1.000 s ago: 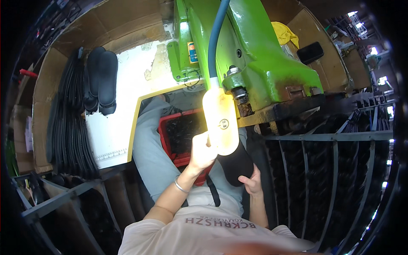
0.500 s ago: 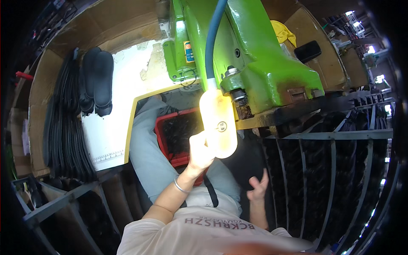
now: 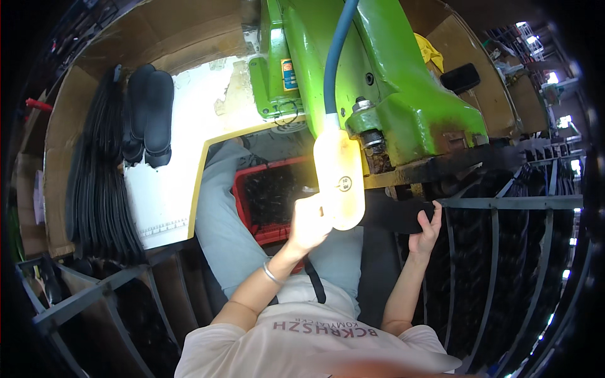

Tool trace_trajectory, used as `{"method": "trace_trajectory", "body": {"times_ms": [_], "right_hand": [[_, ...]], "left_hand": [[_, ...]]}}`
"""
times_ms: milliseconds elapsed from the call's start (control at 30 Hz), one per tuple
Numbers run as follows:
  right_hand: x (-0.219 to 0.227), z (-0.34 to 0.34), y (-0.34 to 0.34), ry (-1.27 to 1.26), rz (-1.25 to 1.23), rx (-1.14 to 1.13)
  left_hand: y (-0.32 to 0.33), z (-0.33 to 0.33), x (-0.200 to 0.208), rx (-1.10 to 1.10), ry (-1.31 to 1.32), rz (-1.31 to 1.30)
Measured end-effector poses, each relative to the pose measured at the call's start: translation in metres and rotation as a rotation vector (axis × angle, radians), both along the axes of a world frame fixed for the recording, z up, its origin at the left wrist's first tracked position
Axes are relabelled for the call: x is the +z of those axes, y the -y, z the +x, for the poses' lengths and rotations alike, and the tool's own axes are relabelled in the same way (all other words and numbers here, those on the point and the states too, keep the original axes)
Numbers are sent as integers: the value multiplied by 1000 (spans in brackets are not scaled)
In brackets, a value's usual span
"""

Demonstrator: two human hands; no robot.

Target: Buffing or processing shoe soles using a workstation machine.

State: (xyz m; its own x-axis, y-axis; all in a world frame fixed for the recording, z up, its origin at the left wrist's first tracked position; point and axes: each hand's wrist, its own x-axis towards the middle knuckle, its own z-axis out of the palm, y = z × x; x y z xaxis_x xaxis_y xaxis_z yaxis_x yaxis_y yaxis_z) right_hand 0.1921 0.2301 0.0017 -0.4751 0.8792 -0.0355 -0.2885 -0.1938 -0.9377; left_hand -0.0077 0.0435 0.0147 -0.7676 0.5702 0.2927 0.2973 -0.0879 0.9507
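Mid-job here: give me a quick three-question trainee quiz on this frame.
1. True or false: the left hand touches the pale yellow lamp head on the blue hose.
2. What does the right hand hold? A) a flat black rubber sole B) a red plastic crate C) nothing
3. Fill in: the stacked black soles lie on the ___ tabletop left of the green machine.

Key: 1 true; 2 A; 3 white
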Motion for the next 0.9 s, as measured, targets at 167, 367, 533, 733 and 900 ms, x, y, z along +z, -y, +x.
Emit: {"method": "trace_trajectory", "body": {"times_ms": [167,367,533,733,900], "right_hand": [[10,-2,-3,-3,-12,-122],[34,-42,-11,8,-79,-39],[17,-82,4,-44,-101,128],[-13,-66,13,-36,-1,211],[1,-50,-8,-74,22,37]], "left_hand": [[-18,3,-16,-209,338,199],[-5,-3,-7,103,36,169],[35,-18,5,-11,508,261],[62,-29,-4,18,379,64],[25,-10,-7,-70,187,20]]}}
